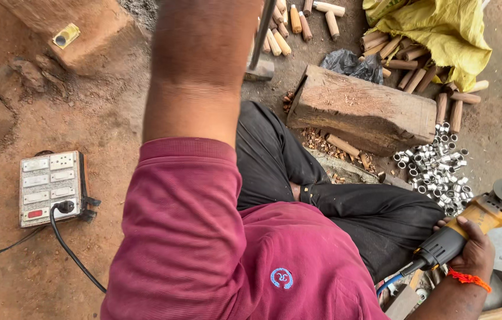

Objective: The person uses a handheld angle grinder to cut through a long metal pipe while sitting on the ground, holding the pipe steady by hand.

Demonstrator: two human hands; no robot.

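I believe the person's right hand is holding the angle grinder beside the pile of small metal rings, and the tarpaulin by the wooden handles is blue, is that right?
Nearly. The head view shows the right hand holding the angle grinder beside the pile of small metal rings, as you say. But the tarpaulin by the wooden handles is yellow, not blue.

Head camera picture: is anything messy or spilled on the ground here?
Yes. A heap of small shiny metal rings lies loose on the dirt beside the wooden block, and wood chips are scattered under the block's edge. The short wooden handles lie strewn at all angles. The right hand holds an angle grinder.
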